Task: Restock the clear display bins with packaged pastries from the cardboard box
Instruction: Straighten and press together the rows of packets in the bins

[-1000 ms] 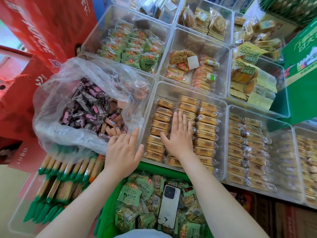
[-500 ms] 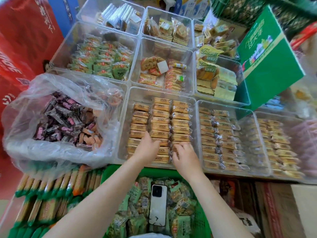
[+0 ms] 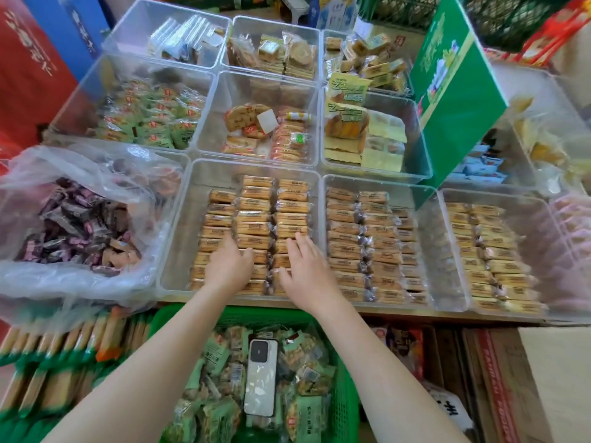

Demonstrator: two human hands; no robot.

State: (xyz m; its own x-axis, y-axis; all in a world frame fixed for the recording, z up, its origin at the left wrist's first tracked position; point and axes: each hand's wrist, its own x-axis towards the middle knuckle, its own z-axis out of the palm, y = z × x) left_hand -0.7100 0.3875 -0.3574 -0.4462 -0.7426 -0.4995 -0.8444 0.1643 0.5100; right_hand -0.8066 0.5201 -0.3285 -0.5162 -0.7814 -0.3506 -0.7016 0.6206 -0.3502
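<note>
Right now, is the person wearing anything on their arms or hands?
No. The left hand and right hand are bare: no gloves, rings, watch or bracelet that I can see. Both forearms are bare too, with no sleeves in view.

Single head-worn wide-angle view, aimed forward and steeply down, held close above the near edge of the clear display bins (image 3: 179, 231), edges bowed.

Both forearms showed bare to the frame's bottom edge, no sleeves; the left hand (image 3: 228, 266) and right hand (image 3: 308, 276) apparently wore no rings.
</note>
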